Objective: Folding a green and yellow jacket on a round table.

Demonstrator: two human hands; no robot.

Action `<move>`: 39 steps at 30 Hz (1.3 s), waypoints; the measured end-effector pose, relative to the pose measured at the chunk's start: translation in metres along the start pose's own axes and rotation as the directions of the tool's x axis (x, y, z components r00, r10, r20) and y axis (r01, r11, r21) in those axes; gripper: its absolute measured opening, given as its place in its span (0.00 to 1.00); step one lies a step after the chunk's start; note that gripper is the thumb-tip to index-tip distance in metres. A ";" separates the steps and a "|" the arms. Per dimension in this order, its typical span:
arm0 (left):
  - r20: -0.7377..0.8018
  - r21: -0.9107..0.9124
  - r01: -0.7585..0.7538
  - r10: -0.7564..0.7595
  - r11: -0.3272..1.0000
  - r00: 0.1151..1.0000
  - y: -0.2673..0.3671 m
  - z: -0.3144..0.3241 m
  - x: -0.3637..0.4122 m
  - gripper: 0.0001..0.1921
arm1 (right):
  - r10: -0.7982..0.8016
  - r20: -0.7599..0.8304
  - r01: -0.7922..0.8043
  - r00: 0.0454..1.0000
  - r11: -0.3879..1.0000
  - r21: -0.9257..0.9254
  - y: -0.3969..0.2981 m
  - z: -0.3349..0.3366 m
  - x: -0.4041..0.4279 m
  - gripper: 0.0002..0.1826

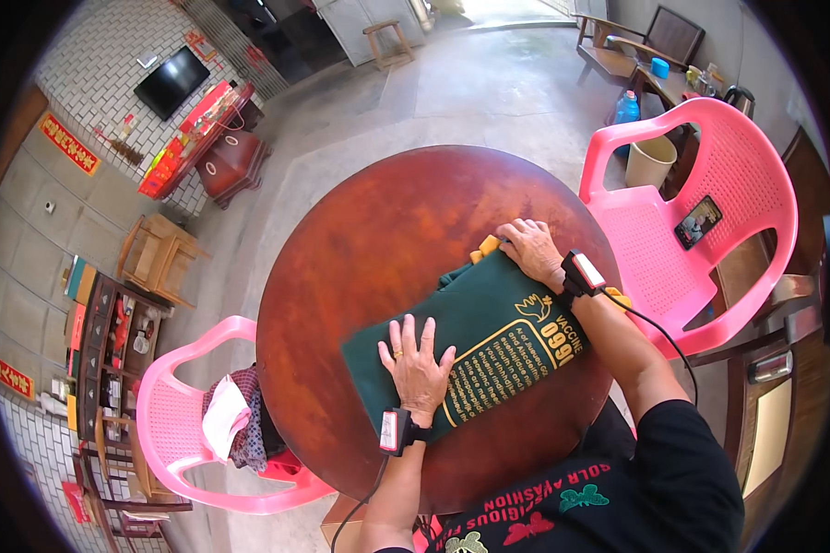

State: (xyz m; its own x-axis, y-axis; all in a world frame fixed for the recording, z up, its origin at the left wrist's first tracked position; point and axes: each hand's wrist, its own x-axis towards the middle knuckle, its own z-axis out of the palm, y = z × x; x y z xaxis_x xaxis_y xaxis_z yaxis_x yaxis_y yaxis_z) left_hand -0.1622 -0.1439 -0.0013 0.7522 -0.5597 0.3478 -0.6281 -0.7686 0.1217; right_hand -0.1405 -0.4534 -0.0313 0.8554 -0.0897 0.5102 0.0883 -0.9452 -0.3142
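A dark green garment (456,332) with yellow printing lies folded flat on a round reddish-brown wooden table (387,221). My left hand (415,366) rests palm down on its left part, fingers spread, with a ring on one finger. At the garment's far right corner, my right hand (531,250) lies with bent fingers over the edge, beside a bit of yellow trim (485,247). Whether those fingers pinch the cloth is hidden. Each wrist wears a black strap with a small box and a cable.
A pink plastic chair (643,235) stands against the table's right side, a phone (698,221) on it. Another pink chair (169,408) at the left holds folded cloths (232,422). Beyond are a beige bin (651,160), a wooden armchair (615,59) and a wooden stool (386,43).
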 end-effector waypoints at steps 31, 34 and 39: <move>-0.019 0.047 0.132 -0.131 0.990 0.991 -0.024 0.021 -0.005 0.30 | -0.062 0.424 0.081 0.903 0.996 -0.027 -0.058 -0.057 -0.059 0.32; 0.030 0.016 0.098 -0.098 0.995 0.995 -0.035 0.006 -0.011 0.28 | 0.051 0.378 -0.055 0.924 0.998 -0.002 -0.034 -0.060 -0.073 0.31; 0.206 0.081 0.150 -0.164 0.985 0.965 -0.048 -0.029 -0.022 0.33 | 0.065 0.379 -0.070 0.923 0.998 -0.002 -0.029 -0.062 -0.076 0.31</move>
State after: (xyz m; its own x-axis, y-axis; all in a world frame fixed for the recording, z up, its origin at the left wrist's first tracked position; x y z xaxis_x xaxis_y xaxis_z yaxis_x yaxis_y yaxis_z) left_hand -0.1539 -0.0859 0.0122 0.8695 -0.4782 0.1236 -0.4902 -0.8662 0.0967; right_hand -0.2396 -0.4382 -0.0114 0.9888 -0.0254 0.1473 0.0276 -0.9373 -0.3474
